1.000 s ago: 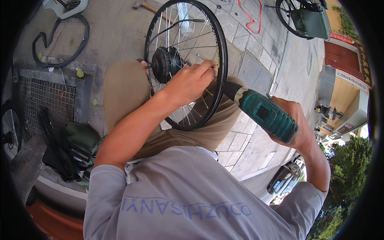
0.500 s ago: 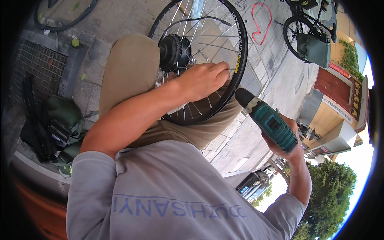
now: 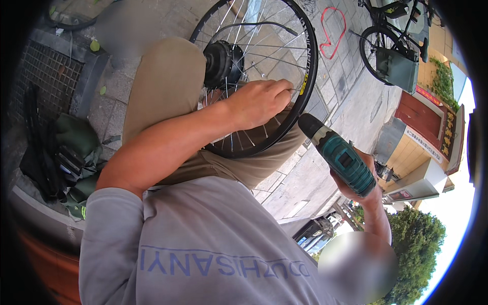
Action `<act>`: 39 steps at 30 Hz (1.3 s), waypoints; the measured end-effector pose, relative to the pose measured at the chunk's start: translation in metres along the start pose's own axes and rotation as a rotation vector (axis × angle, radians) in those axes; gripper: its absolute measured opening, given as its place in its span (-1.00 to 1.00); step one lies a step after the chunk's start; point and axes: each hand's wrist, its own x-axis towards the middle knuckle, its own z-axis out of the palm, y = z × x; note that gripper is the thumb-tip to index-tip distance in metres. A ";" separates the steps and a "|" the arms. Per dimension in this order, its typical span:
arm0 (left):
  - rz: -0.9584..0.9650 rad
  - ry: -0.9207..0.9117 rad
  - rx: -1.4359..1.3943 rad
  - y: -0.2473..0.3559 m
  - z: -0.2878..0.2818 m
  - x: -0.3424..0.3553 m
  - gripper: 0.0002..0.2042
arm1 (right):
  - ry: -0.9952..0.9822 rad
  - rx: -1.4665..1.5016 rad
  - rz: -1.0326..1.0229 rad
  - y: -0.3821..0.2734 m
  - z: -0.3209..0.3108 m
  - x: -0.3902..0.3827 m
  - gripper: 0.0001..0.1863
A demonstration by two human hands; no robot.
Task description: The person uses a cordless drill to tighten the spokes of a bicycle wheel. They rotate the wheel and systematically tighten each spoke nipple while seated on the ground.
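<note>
A black bicycle wheel [image 3: 309, 71] with silver spokes and a black hub motor [image 3: 221, 63] rests between my bent legs, partly behind my khaki knee [image 3: 160, 81]. A black cable runs over the spokes. My left hand [image 3: 258, 101] is closed at the spokes near the right side of the rim, fingertips pinched on what looks like a spoke. My right hand [image 3: 351, 185] grips a teal cordless drill [image 3: 343, 160], whose dark nose points at the outside of the rim, very close to it; whether they touch I cannot tell.
A drain grate [image 3: 48, 71] and dark green bag [image 3: 76, 132] lie left. A red strap [image 3: 331, 33] lies on the paving [image 3: 320, 173] beyond the wheel. A parked bicycle [image 3: 386, 51] stands upper right; shopfronts, a car [image 3: 315, 231] and trees lie beyond.
The view has shifted, putting wheel, drill and left hand farther right in the picture. My left knee now covers more of the hub's left side. Both hands keep their holds.
</note>
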 end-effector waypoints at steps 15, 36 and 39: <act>-0.014 -0.018 -0.047 -0.001 -0.001 -0.001 -0.83 | -0.012 0.022 -0.031 0.005 0.000 0.004 -0.78; -0.462 -0.194 -0.876 -0.004 -0.030 0.020 -0.42 | -0.025 -0.012 -0.057 0.006 -0.014 0.006 -0.68; -0.776 -0.305 -1.149 -0.016 -0.046 0.052 -0.70 | 0.038 0.019 -0.016 0.002 -0.004 0.001 -0.69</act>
